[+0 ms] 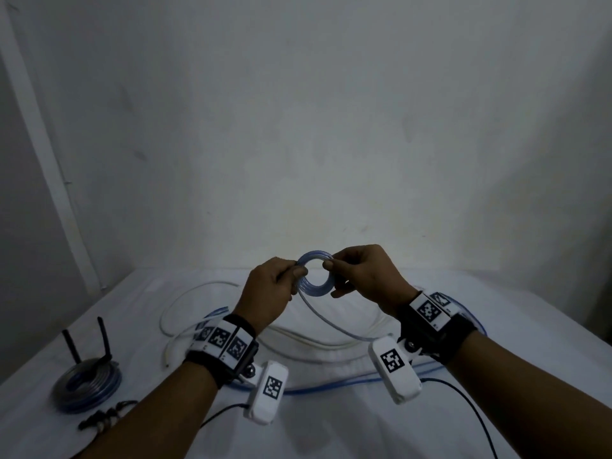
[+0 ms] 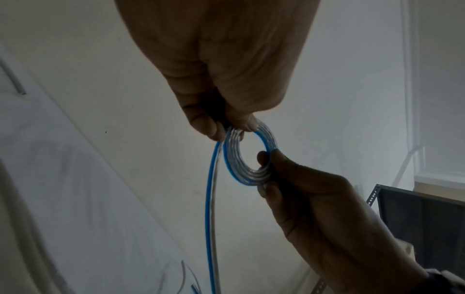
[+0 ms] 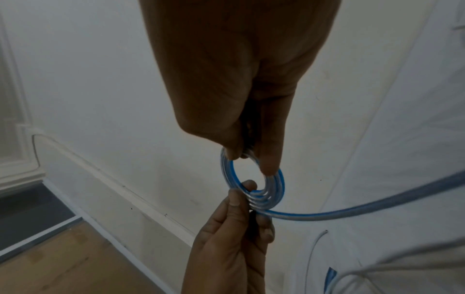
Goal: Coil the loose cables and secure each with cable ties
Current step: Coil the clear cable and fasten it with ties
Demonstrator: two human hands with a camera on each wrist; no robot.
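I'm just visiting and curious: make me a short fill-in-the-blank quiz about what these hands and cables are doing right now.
1. Both hands hold a small coil of clear and ____ cable.
2. The left hand and right hand pinch the coil on ____ sides.
3. A finished coil lies on the table at the person's ____.
4. The white cable on the table lies ____, not coiled.

Missing words: blue; opposite; left; loose

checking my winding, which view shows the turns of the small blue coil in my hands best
The left wrist view: the small blue coil faces it, its turns separable. The right wrist view shows it about as large but more obliquely. The head view shows it small and dim.
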